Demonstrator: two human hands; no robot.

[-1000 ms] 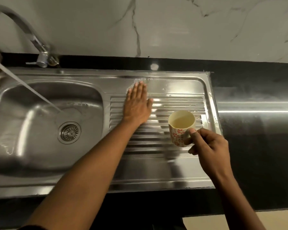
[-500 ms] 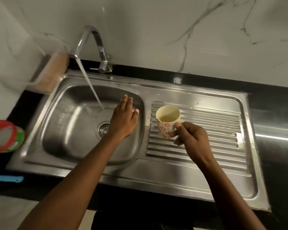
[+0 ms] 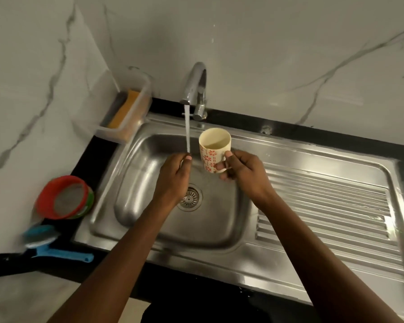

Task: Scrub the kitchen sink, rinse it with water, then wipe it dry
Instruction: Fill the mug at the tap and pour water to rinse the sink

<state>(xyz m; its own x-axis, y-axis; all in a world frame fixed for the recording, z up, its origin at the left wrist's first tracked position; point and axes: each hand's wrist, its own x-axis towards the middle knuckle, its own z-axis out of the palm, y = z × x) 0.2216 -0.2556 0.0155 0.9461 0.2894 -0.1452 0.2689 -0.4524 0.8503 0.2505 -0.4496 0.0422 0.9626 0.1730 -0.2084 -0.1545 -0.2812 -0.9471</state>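
The steel sink (image 3: 135, 206) has its basin on the left and a ribbed drainboard (image 3: 331, 220) on the right. A chrome tap (image 3: 196, 87) runs a thin stream of water (image 3: 187, 131) into the basin. My left hand (image 3: 173, 178) sits over the basin under that stream, fingers curled, water hitting its fingertips, holding nothing. My right hand (image 3: 243, 173) grips a cream mug with red flowers (image 3: 214, 150) by its handle, upright, just right of the stream. The drain (image 3: 189, 198) shows between my wrists.
A clear plastic tub with sponges (image 3: 126, 113) stands at the sink's back left corner. On the black counter to the left lie a red-rimmed strainer (image 3: 63, 197) and a blue-handled scrub brush (image 3: 49, 243). Marble wall runs behind and along the left.
Both hands moved left from the drainboard to over the basin. My left hand went from flat on the drainboard to curled under the running water; the mug came up beside the stream.
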